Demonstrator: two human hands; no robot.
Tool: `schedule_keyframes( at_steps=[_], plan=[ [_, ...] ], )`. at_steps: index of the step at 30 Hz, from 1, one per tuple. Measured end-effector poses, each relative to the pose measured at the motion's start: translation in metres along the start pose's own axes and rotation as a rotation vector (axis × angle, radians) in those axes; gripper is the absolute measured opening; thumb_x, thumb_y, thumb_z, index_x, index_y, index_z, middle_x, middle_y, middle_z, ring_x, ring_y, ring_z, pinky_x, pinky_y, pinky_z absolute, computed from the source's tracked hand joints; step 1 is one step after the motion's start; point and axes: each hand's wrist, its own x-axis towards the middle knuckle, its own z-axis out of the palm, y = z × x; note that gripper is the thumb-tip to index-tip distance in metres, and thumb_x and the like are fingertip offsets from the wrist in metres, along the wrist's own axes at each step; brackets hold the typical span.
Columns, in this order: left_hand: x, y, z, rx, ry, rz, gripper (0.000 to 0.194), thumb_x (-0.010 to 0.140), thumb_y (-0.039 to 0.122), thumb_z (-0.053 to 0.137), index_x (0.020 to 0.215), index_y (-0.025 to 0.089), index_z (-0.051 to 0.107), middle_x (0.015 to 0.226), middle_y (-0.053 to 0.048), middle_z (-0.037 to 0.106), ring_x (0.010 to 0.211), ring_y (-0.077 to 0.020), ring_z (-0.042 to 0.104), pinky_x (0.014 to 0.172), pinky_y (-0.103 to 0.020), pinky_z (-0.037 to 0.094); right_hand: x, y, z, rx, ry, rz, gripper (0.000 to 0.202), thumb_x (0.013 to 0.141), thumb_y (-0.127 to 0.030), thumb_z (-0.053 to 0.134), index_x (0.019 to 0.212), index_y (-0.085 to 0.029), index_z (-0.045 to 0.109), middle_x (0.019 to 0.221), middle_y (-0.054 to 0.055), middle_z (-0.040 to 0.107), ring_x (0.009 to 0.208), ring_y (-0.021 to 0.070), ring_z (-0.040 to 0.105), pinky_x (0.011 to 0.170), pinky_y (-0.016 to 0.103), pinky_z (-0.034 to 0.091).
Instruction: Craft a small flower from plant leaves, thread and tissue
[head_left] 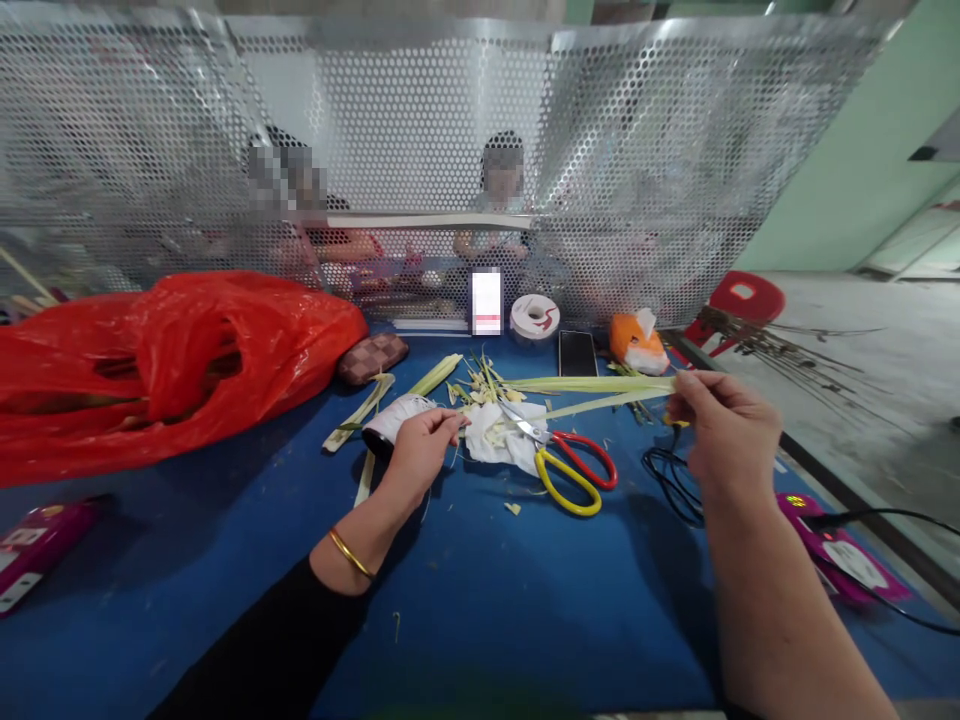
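Observation:
My right hand (726,425) is closed in a pinch on the end of pale green leaf strips (592,384) that stretch leftward above the table. At the centre, my left hand (424,450) has thumb and fingers pressed together; what they hold is too small to make out, though a thin strand hangs just beneath them. A spool of white thread (401,412) lies against its far side. Between my hands are scissors (547,440) with one red and one yellow handle, their blades over a crumpled white tissue (499,448). Leaf scraps (487,380) lie behind it.
A red plastic bag (172,370) fills the left, beside a checkered pouch (373,357). Toward the back are a ribbon roll (535,315), a dark phone (577,353) and an orange tissue pack (637,345). Black cable (667,485) lies at right. People sit behind the perforated metal screen (420,120).

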Motion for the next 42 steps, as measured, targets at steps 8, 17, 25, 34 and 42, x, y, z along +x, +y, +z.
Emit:
schedule_keyframes(
  at_steps=[8, 17, 25, 34, 42],
  plan=[
    [-0.027, 0.009, -0.001, 0.53, 0.289, 0.8, 0.009, 0.075, 0.028, 0.073, 0.083, 0.025, 0.075, 0.125, -0.008, 0.068, 0.123, -0.0333, 0.052, 0.111, -0.054, 0.024, -0.006, 0.007, 0.005, 0.098, 0.062, 0.026, 0.022, 0.068, -0.037, 0.079, 0.069, -0.019, 0.067, 0.054, -0.006, 0.056, 0.047, 0.0094, 0.049, 0.045, 0.023, 0.042],
    [-0.058, 0.011, 0.023, 0.038, -0.192, 0.366, 0.022, 0.071, 0.028, 0.077, 0.093, 0.026, 0.078, 0.08, -0.005, 0.071, 0.064, -0.0179, 0.058, 0.07, -0.033, 0.045, -0.048, 0.01, 0.032, 0.277, -0.1, 0.352, 0.035, 0.054, -0.039, 0.087, 0.069, -0.018, 0.064, 0.055, -0.005, 0.058, 0.045, 0.0079, 0.052, 0.044, 0.021, 0.045],
    [-0.036, 0.01, 0.027, -0.651, -0.083, -0.104, 0.036, 0.065, 0.043, 0.082, 0.082, 0.013, 0.074, 0.059, 0.002, 0.057, 0.05, -0.0071, 0.048, 0.053, -0.021, 0.039, -0.105, 0.01, 0.047, 0.263, -0.376, 0.625, 0.033, 0.06, -0.042, 0.087, 0.069, -0.018, 0.066, 0.056, -0.004, 0.06, 0.047, 0.008, 0.054, 0.047, 0.019, 0.046],
    [-0.026, 0.007, 0.019, -0.767, 0.032, -0.133, 0.034, 0.068, 0.038, 0.082, 0.09, 0.013, 0.077, 0.059, 0.004, 0.053, 0.053, -0.0054, 0.043, 0.052, -0.017, 0.037, -0.12, 0.011, 0.045, 0.132, -0.624, 0.624, 0.036, 0.065, -0.049, 0.083, 0.072, -0.018, 0.067, 0.061, -0.001, 0.064, 0.05, 0.0098, 0.056, 0.05, 0.022, 0.045],
    [-0.026, 0.011, 0.018, -0.777, 0.034, -0.106, 0.028, 0.071, 0.04, 0.08, 0.082, 0.015, 0.073, 0.08, -0.005, 0.072, 0.075, -0.0149, 0.065, 0.075, -0.027, 0.05, -0.132, 0.011, 0.048, 0.033, -0.853, 0.631, 0.041, 0.065, -0.056, 0.079, 0.07, -0.018, 0.064, 0.06, 0.0, 0.066, 0.046, 0.0114, 0.055, 0.049, 0.025, 0.044]
  ],
)
